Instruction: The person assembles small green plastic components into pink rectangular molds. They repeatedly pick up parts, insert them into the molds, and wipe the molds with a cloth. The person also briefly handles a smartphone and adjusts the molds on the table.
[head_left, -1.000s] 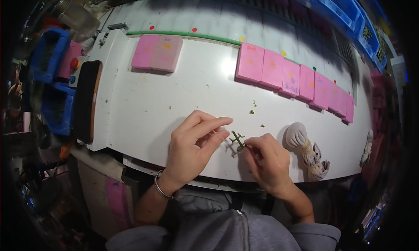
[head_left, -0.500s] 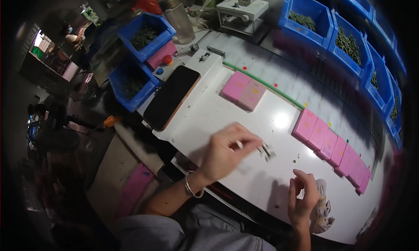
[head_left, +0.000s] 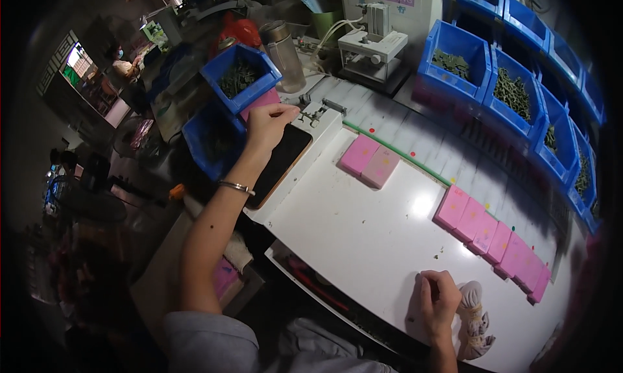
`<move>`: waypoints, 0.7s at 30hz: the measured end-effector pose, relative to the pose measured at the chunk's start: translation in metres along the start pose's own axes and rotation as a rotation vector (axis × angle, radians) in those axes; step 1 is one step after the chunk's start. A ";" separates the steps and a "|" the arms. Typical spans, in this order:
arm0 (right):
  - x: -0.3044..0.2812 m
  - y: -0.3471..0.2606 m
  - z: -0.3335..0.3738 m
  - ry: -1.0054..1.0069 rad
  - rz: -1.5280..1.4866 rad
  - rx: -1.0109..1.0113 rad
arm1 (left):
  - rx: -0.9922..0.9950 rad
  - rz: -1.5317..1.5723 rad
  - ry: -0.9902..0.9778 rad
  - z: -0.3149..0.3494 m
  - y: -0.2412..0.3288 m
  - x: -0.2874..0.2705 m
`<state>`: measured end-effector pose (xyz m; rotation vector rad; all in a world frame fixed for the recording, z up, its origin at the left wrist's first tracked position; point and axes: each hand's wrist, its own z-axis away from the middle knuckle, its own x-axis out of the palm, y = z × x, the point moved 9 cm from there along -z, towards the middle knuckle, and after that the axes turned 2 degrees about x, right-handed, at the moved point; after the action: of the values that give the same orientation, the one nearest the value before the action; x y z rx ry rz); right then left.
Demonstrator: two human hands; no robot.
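My left hand reaches to the far left, thumb and forefinger pinched together. Its fingertips are at a white ledge bearing several small dark metal-looking pieces. Whatever the pinch holds is too small to make out. Below that hand, partly hidden by it, lies a black phone with an orange-brown edge. My right hand is curled over the white worktop at the lower right, thumb against forefinger, any contents hidden. Beside it lies a greyish white cloth bundle.
Two pink blocks stand near a green strip, with a row of pink blocks farther right. Blue bins of small green parts line the back right. Another blue bin and a clear bottle stand at back left.
My left hand has moved from above the worktop's middle, where it held a small dark piece, to the ledge at the far left. The right hand has lowered slightly and its fingers curled in.
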<state>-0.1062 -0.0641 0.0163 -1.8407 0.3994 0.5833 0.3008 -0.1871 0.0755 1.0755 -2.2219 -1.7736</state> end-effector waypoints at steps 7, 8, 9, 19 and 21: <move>0.000 0.003 0.000 -0.003 -0.025 0.039 | -0.023 -0.142 -0.046 -0.023 -0.035 0.016; 0.000 0.003 0.000 -0.003 -0.026 0.042 | -0.021 -0.161 -0.036 -0.023 -0.036 0.014; 0.000 0.002 0.000 -0.001 -0.025 0.028 | -0.021 -0.179 -0.032 -0.023 -0.038 0.014; 0.000 0.004 -0.005 -0.031 0.027 0.025 | 0.604 -0.436 -0.225 0.064 0.074 0.102; -0.001 0.005 -0.005 -0.020 0.024 0.016 | 0.655 -0.769 -0.230 0.085 0.077 0.148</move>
<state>-0.1087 -0.0701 0.0143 -1.8151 0.4123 0.6131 0.1142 -0.1978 0.0677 2.1936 -2.8807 -1.3945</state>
